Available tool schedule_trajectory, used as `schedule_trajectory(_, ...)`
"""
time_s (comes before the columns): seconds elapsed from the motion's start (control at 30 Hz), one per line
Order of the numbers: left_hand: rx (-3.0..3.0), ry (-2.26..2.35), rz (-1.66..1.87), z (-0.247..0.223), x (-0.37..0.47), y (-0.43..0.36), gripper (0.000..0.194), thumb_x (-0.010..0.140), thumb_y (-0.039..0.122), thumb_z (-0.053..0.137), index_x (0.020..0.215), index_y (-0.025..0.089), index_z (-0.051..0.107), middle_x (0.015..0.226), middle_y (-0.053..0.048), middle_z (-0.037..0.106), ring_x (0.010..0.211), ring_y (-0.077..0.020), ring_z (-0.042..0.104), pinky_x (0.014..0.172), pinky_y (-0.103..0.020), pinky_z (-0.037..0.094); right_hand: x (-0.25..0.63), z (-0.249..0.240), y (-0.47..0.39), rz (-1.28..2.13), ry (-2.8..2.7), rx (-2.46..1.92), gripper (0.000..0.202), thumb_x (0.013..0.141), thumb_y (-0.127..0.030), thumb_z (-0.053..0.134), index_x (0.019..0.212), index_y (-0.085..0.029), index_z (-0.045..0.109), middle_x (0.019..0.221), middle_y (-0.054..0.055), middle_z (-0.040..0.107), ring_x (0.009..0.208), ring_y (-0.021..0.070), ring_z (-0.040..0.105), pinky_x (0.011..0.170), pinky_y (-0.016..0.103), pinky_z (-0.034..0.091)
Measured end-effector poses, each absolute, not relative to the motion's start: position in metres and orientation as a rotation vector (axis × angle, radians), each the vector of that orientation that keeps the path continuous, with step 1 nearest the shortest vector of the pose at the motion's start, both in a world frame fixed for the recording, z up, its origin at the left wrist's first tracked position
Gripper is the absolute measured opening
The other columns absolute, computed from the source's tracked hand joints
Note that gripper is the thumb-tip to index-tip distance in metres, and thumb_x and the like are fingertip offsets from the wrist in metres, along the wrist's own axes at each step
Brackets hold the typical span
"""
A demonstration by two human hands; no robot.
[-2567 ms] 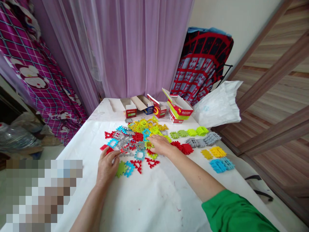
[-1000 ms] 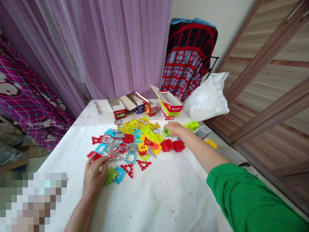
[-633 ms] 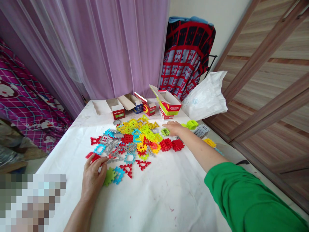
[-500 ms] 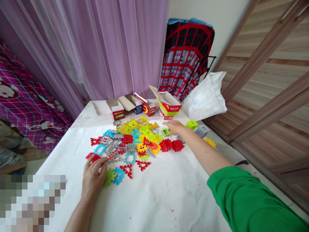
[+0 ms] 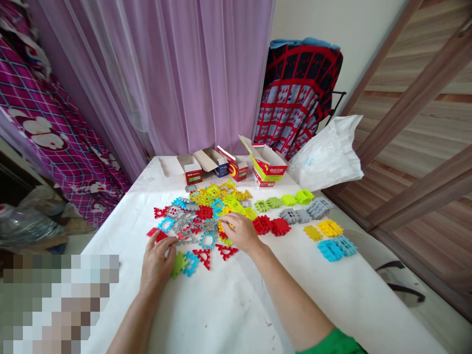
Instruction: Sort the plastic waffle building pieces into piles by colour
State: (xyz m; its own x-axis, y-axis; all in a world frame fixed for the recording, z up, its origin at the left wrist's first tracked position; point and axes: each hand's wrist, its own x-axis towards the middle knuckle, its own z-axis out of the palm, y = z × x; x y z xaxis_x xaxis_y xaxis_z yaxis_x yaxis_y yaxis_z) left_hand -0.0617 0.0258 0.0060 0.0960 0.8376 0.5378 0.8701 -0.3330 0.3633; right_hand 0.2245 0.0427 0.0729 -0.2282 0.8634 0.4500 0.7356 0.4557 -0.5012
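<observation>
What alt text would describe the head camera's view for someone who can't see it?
A left hand and a right hand at a jumbled pile of colourful, notched plastic pieces on a white table; colour-sorted groups lie to the right, open boxes behind.

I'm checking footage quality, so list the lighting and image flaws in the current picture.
Head view: soft light, only faint shadows on the white table; wide-angle stretch seems to make the wooden doors lean at the right; coarse pixel blocks hide the lower left; fine detail in the toy pile is soft.

Green sleeve (image 5: 335, 343) partly off-frame.
</observation>
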Motion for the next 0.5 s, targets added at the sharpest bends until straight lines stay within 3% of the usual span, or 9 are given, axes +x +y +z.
schedule_trajectory(0.2,-2.284,-1.863,-1.070,0.009,-0.059,0.024,0.029,0.086,0.028,0.045,0.092,0.024,0.073,0.091,-0.004,0.076,0.126,-0.0299,0.051,0.106,-0.049,0.044,0.197,0.028,0.016,0.223,-1.851,-1.207,0.026,0.089,-0.018,0.048,0.094,-0.024,0.073,0.090,0.004,0.075,0.084,0.0177,0.070,0.080,0.029,0.055)
schedule_trajectory(0.5,-2.354,-1.850,-1.108,0.013,-0.055,0.017,0.029,0.088,0.028,0.044,0.094,0.024,0.072,0.095,-0.003,0.076,0.124,-0.0265,0.055,0.105,-0.045,0.047,0.189,0.017,-0.004,0.239,-1.962,-1.162,0.028,0.085,-0.015,0.048,0.092,-0.027,0.073,0.086,0.003,0.074,0.081,0.0178,0.070,0.079,0.029,0.055)
